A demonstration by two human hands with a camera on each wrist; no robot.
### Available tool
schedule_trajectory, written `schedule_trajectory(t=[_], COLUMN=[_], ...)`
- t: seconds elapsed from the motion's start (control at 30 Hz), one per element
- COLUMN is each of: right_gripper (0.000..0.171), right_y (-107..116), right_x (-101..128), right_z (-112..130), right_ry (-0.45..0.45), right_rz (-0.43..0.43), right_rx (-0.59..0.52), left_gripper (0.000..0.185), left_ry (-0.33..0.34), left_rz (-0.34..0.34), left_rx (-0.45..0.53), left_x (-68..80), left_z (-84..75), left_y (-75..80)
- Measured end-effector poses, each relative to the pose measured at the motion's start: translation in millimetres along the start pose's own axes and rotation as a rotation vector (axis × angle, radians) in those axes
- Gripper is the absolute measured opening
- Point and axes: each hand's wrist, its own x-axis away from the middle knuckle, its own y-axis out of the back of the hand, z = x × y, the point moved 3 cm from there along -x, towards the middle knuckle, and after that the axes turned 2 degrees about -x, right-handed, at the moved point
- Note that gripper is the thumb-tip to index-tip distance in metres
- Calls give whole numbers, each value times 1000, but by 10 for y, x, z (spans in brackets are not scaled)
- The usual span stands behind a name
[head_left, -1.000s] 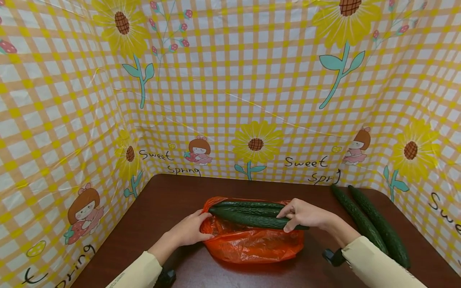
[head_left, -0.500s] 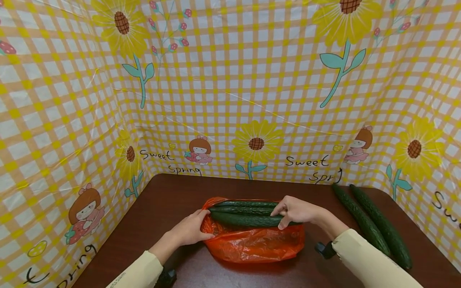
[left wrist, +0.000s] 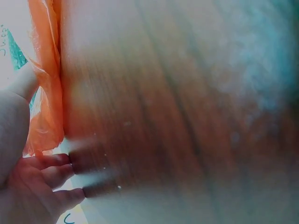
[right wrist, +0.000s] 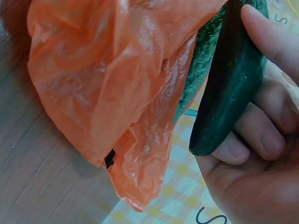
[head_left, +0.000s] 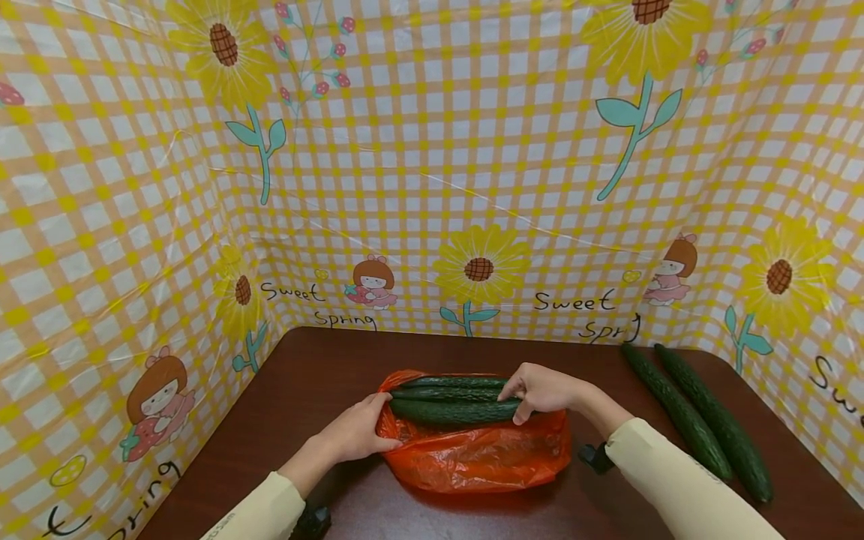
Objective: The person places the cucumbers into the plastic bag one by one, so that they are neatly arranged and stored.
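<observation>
low in the centre of the head view, the right hand [head_left: 543, 390] grips the end of a long dark green cucumber [head_left: 454, 411] lying across the crinkled orange plastic bag [head_left: 472, 454]. the left hand [head_left: 354, 431] pinches the bag's left edge. judging from this, keep the mouth held wide and feed the cucumber in level beside the others.

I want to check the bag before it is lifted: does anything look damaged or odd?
Yes. The orange plastic bag has a small dark hole near its lower edge in the right wrist view, beside the cucumber the right hand grips.
</observation>
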Motion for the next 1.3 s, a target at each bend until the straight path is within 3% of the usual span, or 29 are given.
schedule_trajectory(t=[0.63,0.9,1.3], right_gripper=[38,36,30], right_y=[-107,-159,-220], right_x=[-133,-98,-22], right_z=[-173,-224,-253], right_ry=[33,-31,-45], right_rz=[22,-27,-106], right_rx=[25,69,91], left_gripper=[91,91,95], left_ry=[0,-2,9], left_rz=[-7,-2,20], left_rx=[11,11,22], left_x=[4,-3,-3], left_z=[4,11,26], left_y=[-19,-39,-19])
